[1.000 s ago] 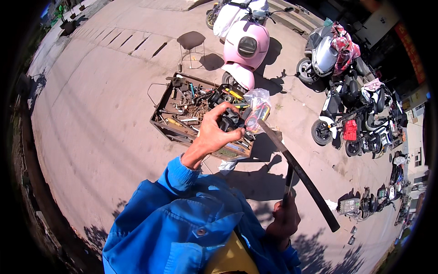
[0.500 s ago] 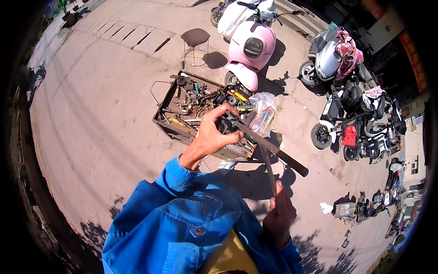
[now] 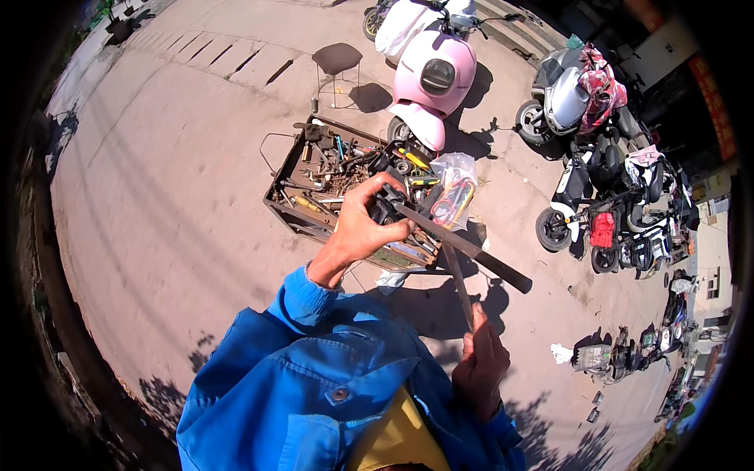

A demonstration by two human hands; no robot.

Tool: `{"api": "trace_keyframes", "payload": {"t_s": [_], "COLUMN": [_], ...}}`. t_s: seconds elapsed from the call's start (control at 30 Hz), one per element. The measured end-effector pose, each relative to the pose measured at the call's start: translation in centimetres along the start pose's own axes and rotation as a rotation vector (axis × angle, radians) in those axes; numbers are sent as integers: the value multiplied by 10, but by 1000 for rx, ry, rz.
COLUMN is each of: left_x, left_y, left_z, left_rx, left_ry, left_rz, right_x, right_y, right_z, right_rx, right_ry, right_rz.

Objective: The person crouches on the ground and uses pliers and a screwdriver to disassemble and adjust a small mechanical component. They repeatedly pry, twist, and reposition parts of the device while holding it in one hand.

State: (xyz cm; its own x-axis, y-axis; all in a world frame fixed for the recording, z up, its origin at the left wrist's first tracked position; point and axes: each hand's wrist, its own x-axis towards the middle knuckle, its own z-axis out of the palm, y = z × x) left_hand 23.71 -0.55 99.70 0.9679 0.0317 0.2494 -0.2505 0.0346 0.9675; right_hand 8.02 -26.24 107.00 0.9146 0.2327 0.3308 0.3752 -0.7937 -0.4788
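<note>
My left hand [image 3: 363,220] is closed around a dark metal part [image 3: 383,209], with thumb and fingers curled about its end. A long dark bar [image 3: 471,251] runs from there to the lower right and ends in a blunt tip. In my right hand [image 3: 481,357], the fingers grip the lower end of a thin flat metal strip [image 3: 457,279], which looks like a file. The strip's upper end meets the underside of the bar. Whether it touches the bar I cannot tell. Below my left hand lies an open metal toolbox [image 3: 275,206] full of tools.
A clear plastic bag [image 3: 455,188] with coloured cables lies at the toolbox's right. Beyond stand a pink scooter [image 3: 432,74] and a dark stool [image 3: 338,59]. More scooters, among them a silver one [image 3: 564,102], are parked at the right on concrete ground [image 3: 173,157].
Both hands and the things they hold have barely moved. The view has shifted slightly, so the toolbox sits a little higher in it.
</note>
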Motion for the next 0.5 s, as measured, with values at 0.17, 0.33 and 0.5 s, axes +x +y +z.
{"api": "trace_keyframes", "payload": {"t_s": [0.17, 0.33, 0.5], "left_x": [2, -3, -6], "left_y": [-6, -1, 9], "left_z": [2, 5, 3], "left_rx": [-17, -109, -120], "left_ry": [32, 24, 19], "left_rz": [5, -49, -143], "right_x": [-5, -21, 6], "right_y": [15, 28, 6], "right_z": [11, 6, 7], "right_rx": [-1, 18, -1], "right_ry": [210, 58, -78], "right_rz": [-126, -47, -32]}}
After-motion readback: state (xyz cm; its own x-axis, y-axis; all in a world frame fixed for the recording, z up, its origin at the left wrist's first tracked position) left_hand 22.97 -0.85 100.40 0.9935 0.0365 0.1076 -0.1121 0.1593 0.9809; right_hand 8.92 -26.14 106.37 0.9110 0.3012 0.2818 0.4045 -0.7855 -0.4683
